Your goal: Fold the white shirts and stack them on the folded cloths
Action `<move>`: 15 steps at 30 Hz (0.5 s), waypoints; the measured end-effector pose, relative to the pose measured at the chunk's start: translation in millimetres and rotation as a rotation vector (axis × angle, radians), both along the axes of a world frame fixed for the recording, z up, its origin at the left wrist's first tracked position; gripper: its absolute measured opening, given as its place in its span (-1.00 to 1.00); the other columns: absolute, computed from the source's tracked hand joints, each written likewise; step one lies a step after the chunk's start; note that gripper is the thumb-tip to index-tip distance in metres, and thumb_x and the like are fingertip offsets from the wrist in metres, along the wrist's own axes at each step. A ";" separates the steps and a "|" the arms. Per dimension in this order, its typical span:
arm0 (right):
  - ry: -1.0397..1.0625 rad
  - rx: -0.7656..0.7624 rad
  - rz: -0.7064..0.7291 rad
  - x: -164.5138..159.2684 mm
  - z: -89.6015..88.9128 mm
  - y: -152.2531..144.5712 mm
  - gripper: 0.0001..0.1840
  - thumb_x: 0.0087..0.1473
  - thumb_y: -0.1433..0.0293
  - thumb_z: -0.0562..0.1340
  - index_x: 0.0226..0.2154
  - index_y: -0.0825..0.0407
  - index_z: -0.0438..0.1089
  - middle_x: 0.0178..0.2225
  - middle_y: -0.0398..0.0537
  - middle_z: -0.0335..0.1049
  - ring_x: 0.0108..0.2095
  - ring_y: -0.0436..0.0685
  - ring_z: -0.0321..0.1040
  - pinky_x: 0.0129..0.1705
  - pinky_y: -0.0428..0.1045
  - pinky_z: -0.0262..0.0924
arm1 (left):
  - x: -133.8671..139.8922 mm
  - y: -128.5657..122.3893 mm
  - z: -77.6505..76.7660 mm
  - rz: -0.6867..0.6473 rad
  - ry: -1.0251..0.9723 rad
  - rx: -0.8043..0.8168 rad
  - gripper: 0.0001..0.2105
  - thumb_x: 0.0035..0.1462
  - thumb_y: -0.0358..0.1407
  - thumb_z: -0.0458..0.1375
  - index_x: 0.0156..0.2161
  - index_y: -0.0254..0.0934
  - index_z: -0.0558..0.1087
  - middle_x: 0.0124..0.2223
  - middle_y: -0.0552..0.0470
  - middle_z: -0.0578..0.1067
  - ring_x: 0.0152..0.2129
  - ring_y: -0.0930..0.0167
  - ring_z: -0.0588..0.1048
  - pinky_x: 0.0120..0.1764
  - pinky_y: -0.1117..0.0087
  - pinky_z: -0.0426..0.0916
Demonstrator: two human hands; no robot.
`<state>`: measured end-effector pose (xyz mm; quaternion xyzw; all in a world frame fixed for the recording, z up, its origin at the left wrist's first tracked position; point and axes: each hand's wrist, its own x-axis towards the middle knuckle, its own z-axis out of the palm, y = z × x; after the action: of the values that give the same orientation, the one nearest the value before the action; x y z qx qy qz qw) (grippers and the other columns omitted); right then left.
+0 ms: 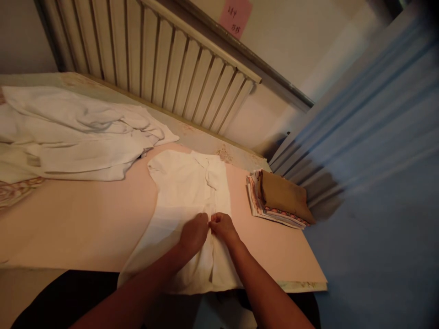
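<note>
A white shirt (178, 192) lies spread on the pink table cover, its collar end away from me and its lower edge at the table's front. Both my hands meet at the shirt's front opening, about halfway down. My left hand (195, 234) is closed, its fingertips pinching the fabric edge. Close beside it, my right hand (223, 225) pinches the same opening with thumb and forefinger. Whatever small part sits between the fingertips, perhaps a button, is too small to make out. Below the hands the opening runs down to the hem.
A loose heap of white garments (78, 132) covers the table's far left. At the right stands a stack of folded cloths (281, 196), brown on top. Behind the table is a radiator (164, 68) with a pink note (236, 17) above it. A blue curtain (370, 183) hangs at the right.
</note>
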<state>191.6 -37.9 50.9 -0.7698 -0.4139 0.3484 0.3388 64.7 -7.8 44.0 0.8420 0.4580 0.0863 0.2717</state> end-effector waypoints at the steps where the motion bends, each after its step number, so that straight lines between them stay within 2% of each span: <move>1: -0.021 0.003 -0.008 -0.4 -1.3 0.7 -0.90 -0.28 0.53 0.15 -0.63 0.01 0.22 -0.74 -0.34 0.17 -0.68 -0.06 0.14 -0.59 -0.15 0.02 | 0.1 0.4 -0.3 0.000 -0.005 0.005 -0.83 0.25 -0.34 -0.11 -0.21 -0.27 0.32 -0.20 -0.05 0.47 -0.27 0.36 0.47 -0.27 0.37 0.23; 8: -0.165 0.047 -0.018 0.7 -7.5 3.0 -0.89 -0.32 0.55 0.09 -0.67 0.02 0.23 -0.67 -0.30 0.17 -0.59 -0.05 0.13 -0.56 -0.16 -0.01 | -0.9 1.4 1.2 0.004 -0.021 -0.002 -0.87 0.23 -0.34 -0.07 -0.23 -0.27 0.32 -0.22 -0.05 0.47 -0.29 0.36 0.47 -0.29 0.38 0.23; 15: -0.131 0.032 -0.016 0.7 -8.1 2.0 -0.90 -0.28 0.52 0.08 -0.66 0.01 0.23 -0.70 -0.30 0.16 -0.64 -0.05 0.12 -0.58 -0.15 0.00 | -1.6 0.6 2.4 0.006 -0.028 0.003 -0.88 0.21 -0.36 -0.05 -0.22 -0.27 0.33 -0.21 -0.05 0.47 -0.27 0.36 0.47 -0.26 0.38 0.23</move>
<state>192.3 -35.9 42.8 -0.7886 -0.4347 0.2878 0.3261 63.2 -7.2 46.4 0.8396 0.4565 0.0997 0.2769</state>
